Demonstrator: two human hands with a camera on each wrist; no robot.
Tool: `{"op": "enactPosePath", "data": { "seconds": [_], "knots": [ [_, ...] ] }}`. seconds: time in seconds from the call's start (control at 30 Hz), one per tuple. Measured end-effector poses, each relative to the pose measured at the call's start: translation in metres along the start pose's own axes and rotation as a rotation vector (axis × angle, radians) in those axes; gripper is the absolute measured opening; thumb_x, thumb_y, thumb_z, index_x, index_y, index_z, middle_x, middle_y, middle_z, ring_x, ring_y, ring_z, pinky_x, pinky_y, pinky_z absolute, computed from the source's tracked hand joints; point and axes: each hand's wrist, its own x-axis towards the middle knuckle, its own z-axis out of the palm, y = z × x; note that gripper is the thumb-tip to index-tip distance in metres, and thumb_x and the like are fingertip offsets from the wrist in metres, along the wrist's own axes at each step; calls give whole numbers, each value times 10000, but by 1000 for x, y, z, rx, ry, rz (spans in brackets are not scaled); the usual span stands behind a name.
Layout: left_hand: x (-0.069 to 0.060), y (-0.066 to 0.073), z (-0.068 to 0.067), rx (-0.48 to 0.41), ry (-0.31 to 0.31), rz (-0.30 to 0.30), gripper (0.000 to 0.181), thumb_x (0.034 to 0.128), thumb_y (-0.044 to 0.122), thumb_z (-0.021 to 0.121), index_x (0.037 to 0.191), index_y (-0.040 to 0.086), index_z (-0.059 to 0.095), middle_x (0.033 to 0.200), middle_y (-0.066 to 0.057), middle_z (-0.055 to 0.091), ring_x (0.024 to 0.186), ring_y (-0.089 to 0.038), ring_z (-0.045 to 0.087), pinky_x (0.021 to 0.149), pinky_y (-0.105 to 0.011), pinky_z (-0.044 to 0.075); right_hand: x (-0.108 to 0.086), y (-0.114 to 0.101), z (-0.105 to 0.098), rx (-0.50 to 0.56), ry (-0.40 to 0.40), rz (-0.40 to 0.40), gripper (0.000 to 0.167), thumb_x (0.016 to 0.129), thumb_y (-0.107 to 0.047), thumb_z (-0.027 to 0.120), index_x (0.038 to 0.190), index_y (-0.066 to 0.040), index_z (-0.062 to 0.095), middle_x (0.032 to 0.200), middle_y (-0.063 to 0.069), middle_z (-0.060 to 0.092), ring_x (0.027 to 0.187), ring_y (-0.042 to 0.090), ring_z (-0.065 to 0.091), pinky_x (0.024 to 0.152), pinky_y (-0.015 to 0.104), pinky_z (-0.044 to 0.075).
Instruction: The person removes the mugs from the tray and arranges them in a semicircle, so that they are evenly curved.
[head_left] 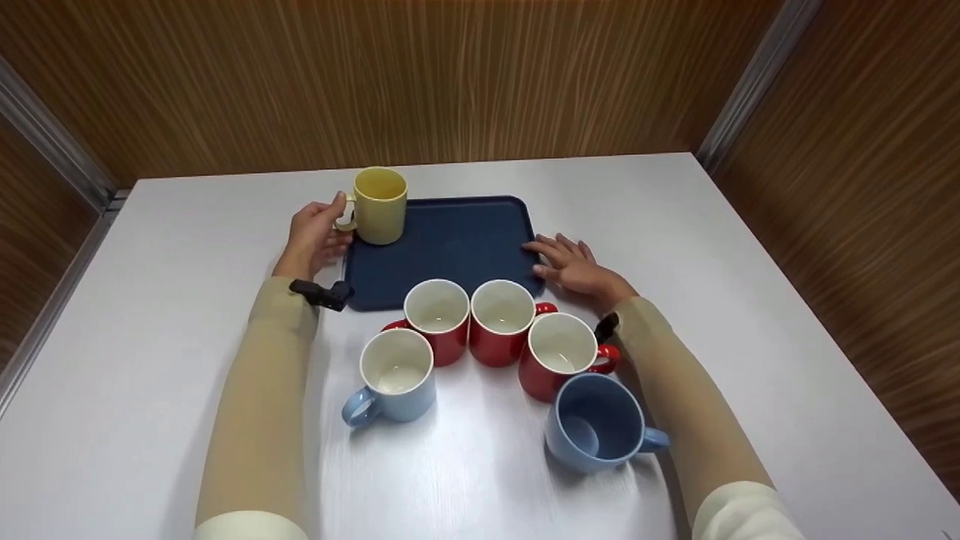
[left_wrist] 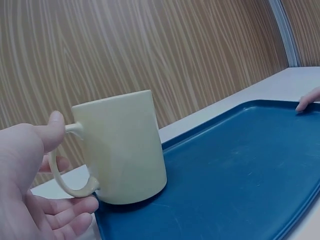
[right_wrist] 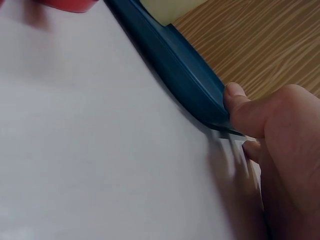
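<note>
A yellow mug (head_left: 381,210) stands upright at the back left corner of a dark blue tray (head_left: 457,247). My left hand (head_left: 313,234) holds its handle (left_wrist: 75,187); the thumb lies at the top of the handle, and one finger shows behind it in the left wrist view. At the tray's right edge, my right hand (head_left: 570,266) touches the rim with spread fingers. The right wrist view has the thumb (right_wrist: 237,102) against the tray's corner. Its other fingers are mostly hidden there.
Three red mugs (head_left: 439,322) with white insides stand along the tray's front edge. Nearer are a light blue mug (head_left: 409,401) at left and a blue mug (head_left: 577,450) beside my right forearm. Wood-grain panels (head_left: 420,82) border the white table (head_left: 750,360) at the back and sides.
</note>
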Motion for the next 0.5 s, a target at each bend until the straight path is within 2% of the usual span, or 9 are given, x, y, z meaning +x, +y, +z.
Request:
{"op": "enactPosePath", "data": {
  "seconds": [0.23,0.5],
  "knots": [
    [0,-1,3,-32,-11,-15,454,800,530,635,997,144,502,967,-101,606,736,-167,648,653,-260,518,1,3,-1,-19,12,-24,501,945,-454,414,1430,-364,321,1547,-31,119,1403,198,-101,1070,458,-161],
    [-3,-2,4,-63,-55,-13,468,789,517,660,1005,129,512,1059,-93,549,818,-168,636,706,-247,514,0,0,-4,3,20,-28,503,945,-437,426,1430,-342,333,1547,-28,120,1404,209,-95,1072,467,-152]
  ]
}}
